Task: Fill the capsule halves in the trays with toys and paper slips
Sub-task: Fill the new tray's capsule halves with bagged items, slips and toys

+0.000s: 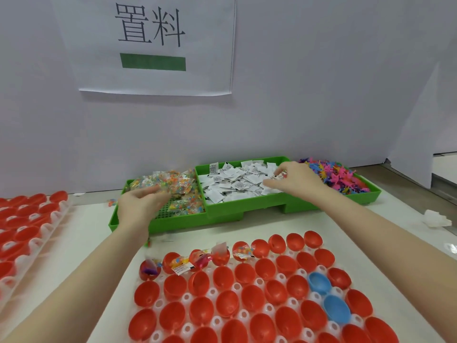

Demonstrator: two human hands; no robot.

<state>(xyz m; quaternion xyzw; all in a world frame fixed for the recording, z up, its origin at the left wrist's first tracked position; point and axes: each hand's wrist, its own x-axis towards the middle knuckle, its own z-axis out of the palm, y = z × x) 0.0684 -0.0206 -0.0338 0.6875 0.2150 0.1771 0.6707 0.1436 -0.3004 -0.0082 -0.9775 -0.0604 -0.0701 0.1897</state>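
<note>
Left hand fingers curl into bead packets, grip contents unclear; right hand pinches paper slips: lift one apiece, then fill next empty red capsule half.

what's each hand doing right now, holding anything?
Left hand: fingers curled on a bead packet in the left green bin.
Right hand: pinching a paper slip over the slip pile.

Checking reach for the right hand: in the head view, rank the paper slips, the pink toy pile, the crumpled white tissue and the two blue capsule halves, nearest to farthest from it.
From the right hand:
1. Paper slips, under its fingers, middle green tray.
2. Pink toy pile, just right of it.
3. Crumpled white tissue, far right, and blue capsule halves, near tray: too close to call.
</note>
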